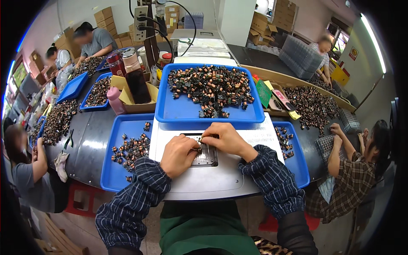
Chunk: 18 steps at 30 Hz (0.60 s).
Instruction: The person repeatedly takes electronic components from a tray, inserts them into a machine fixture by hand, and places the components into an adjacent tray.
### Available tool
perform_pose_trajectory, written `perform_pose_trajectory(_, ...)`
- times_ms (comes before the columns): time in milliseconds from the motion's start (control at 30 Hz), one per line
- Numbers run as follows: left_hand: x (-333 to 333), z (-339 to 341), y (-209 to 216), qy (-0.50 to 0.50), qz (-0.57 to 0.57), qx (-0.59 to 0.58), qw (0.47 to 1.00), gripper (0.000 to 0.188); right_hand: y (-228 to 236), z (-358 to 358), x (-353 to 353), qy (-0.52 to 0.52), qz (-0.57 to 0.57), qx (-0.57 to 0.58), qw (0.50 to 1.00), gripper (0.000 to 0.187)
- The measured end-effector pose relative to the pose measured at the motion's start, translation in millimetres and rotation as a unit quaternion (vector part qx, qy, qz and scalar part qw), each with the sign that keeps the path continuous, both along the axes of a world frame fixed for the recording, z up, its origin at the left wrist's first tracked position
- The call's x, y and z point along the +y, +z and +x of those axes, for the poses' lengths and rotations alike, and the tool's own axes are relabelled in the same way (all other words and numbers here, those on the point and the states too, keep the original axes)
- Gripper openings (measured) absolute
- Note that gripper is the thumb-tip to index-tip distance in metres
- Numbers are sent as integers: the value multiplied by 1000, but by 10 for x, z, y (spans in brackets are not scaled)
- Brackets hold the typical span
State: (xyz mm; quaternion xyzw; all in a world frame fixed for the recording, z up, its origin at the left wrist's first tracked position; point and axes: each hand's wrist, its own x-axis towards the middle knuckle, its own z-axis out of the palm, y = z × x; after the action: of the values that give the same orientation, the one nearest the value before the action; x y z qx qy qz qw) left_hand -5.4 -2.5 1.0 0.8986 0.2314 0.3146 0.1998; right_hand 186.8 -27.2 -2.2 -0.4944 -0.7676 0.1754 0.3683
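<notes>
My left hand (180, 155) and my right hand (227, 138) meet over a small metal fixture (206, 158) set in a silvery machine top (238, 170). Thumb and fingers of my left hand are pinched at the fixture's left side, over something small that the fingers mostly hide. Also closed in a pinch, my right hand has its fingertips at the fixture's upper part; what they hold is too small to make out. Just beyond stands a blue tray (178, 114) heaped with small copper-wound coil parts (212, 87) on black bases.
Blue trays with more coil parts flank the machine at left (109, 170) and right (301, 170). A pink bottle (114, 100), a cardboard box (146, 94) and pliers (69, 139) lie leftward. Coil heaps (310, 104) spread rightward. Several co-workers sit around; one person (357, 163) is close at right.
</notes>
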Motion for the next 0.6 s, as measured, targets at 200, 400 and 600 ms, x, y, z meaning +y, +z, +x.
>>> perform_pose_trajectory(200, 129, -465, 5, 168, -23, -112, 979, 18, 125, -114, -104, 34, -32, -77, 996, 14)
perform_pose_trajectory(400, 384, -819, -141, 293, 50, -46, 954, 17, 263, -92, -58, 63, -48, -139, 987, 19)
perform_pose_trajectory(600, 678, -126, 55, 114, 40, -100, 988, 25, 168, -175, -32, 76, -46, -158, 983, 18)
